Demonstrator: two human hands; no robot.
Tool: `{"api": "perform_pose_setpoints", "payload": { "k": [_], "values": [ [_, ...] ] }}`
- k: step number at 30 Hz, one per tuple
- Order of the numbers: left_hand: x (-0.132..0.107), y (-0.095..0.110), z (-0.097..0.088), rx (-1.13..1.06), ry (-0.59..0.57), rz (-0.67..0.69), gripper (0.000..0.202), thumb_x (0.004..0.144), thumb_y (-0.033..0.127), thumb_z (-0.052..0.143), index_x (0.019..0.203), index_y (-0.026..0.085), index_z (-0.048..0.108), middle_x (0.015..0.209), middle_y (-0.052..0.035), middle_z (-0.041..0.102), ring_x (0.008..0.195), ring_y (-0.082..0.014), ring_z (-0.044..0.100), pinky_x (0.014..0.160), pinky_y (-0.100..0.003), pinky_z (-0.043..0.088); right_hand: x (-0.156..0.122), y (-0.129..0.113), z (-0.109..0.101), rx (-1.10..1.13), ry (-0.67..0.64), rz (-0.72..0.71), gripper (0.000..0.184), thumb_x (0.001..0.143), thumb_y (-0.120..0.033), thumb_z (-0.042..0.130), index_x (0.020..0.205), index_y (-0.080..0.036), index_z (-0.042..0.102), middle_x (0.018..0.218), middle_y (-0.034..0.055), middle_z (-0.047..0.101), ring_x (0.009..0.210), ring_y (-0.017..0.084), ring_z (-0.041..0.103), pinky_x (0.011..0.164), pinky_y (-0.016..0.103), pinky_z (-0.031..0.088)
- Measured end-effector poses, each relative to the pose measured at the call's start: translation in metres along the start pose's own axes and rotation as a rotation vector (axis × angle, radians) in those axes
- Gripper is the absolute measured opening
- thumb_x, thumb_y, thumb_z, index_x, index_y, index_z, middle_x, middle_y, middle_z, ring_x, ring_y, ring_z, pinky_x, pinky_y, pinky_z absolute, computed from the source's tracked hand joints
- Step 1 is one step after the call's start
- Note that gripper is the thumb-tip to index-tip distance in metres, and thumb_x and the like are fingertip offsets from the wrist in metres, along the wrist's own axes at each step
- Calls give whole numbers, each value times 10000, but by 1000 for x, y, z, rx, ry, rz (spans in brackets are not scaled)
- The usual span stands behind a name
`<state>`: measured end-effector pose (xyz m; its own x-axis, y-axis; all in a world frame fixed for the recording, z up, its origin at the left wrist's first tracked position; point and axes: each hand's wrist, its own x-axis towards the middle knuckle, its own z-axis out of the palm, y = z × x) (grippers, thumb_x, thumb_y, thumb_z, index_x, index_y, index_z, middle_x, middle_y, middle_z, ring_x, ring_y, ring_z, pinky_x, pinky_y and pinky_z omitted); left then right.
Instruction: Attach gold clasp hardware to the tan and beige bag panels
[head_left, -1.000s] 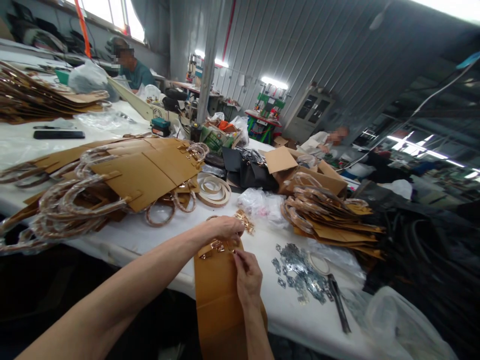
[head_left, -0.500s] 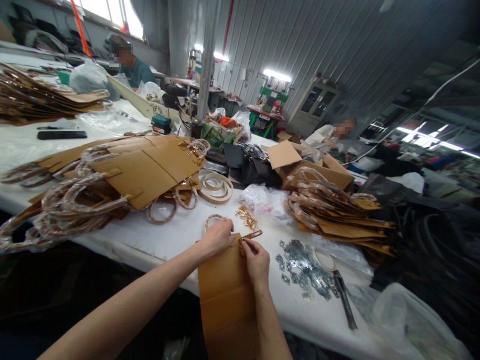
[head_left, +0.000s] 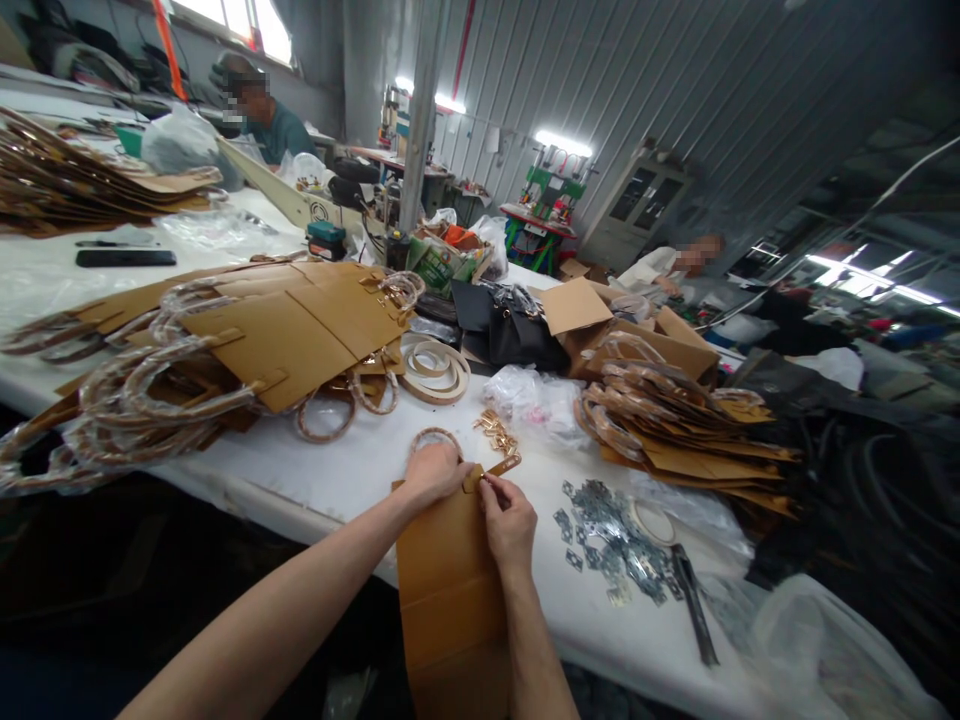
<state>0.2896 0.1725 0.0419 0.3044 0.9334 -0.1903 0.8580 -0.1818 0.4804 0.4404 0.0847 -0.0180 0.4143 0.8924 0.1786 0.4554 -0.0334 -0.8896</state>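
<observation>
A tan leather bag panel (head_left: 454, 590) hangs over the table's front edge, its top end on the white surface. My left hand (head_left: 436, 474) is closed on the panel's upper edge, beside a round wrapped handle (head_left: 435, 436). At the upper right corner, my right hand (head_left: 510, 515) pinches with thumb and finger at a small strap tab (head_left: 504, 464) that sticks out past the edge. Whatever tiny piece lies between those fingertips is too small to make out. Just beyond the hands is a little heap of gold metal fittings (head_left: 496, 432).
Tan bag panels with wrapped handles (head_left: 292, 335) are piled on the left, another stack (head_left: 675, 440) on the right. Flat metal plates (head_left: 619, 540) and a dark-handled tool (head_left: 696, 605) lie right of my hands. A strap coil (head_left: 433, 368) sits behind. Two people work farther back.
The camera view has shifted slightly. My left hand has moved a little left and lower on the panel edge, showing more of the handle. My right hand keeps pinching at the corner.
</observation>
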Motion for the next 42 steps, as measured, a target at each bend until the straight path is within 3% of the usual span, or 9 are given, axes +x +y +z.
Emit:
{"api": "perform_pose_setpoints", "payload": {
  "k": [13, 21, 27, 30, 34, 36, 39, 42],
  "values": [
    [-5, -9, 10, -58, 70, 62, 395, 975, 477, 545, 838, 205, 797, 894, -105, 779, 908, -242, 711, 787, -321, 482, 2, -11, 1, -185, -45, -114, 314, 950, -397, 577, 1035, -188, 795, 961, 96, 759, 848, 232, 696, 848, 351, 543],
    [-9, -9, 10, -92, 102, 72, 377, 995, 463, 533, 870, 199, 771, 1011, -114, 758, 989, -247, 683, 836, -330, 476, 6, -25, 7, -376, -84, -118, 318, 990, -348, 535, 1061, -218, 817, 886, 84, 680, 788, 223, 652, 785, 320, 489],
    [-16, -7, 1, -130, 115, 136, 374, 1010, 449, 485, 851, 198, 712, 1002, -94, 736, 964, -242, 673, 811, -326, 465, -7, -28, -3, -70, -100, -124, 391, 1009, -464, 540, 1260, -253, 752, 948, 59, 659, 870, 222, 640, 845, 335, 511],
    [-25, -4, -3, -148, 116, 160, 432, 1026, 508, 423, 815, 207, 651, 926, -69, 722, 867, -227, 667, 766, -321, 458, -27, -33, -16, 164, -70, -130, 361, 1009, -493, 565, 1195, -257, 765, 1027, 74, 668, 941, 236, 626, 866, 356, 516],
    [-43, -5, -15, -353, 120, 268, 443, 1001, 567, 442, 765, 219, 579, 856, -47, 676, 820, -216, 628, 749, -313, 449, -47, -36, -53, 420, 87, -40, 338, 1007, -540, 572, 1005, -268, 774, 830, 51, 614, 701, 203, 543, 648, 336, 464],
    [-55, -3, -27, -513, 146, 417, 454, 1007, 544, 425, 716, 219, 548, 823, -48, 642, 800, -205, 601, 748, -309, 450, -44, -40, -78, 470, 137, 24, 376, 1005, -573, 566, 1034, -267, 780, 820, 57, 632, 725, 209, 559, 676, 343, 471],
    [-79, 9, -52, -746, 211, 646, 512, 1023, 519, 397, 619, 217, 488, 725, -48, 574, 718, -193, 550, 704, -321, 443, -33, -54, -109, 470, -84, 136, 532, 984, -669, 547, 1140, -222, 790, 1021, 123, 728, 959, 270, 655, 826, 387, 530],
    [-103, 36, -72, -997, 275, 783, 539, 1010, 512, 437, 558, 222, 475, 643, -42, 520, 665, -197, 515, 687, -350, 446, -24, -75, -117, 449, -386, 166, 640, 942, -743, 553, 1140, -188, 802, 1097, 146, 763, 1059, 312, 689, 939, 457, 543]
  ]
}}
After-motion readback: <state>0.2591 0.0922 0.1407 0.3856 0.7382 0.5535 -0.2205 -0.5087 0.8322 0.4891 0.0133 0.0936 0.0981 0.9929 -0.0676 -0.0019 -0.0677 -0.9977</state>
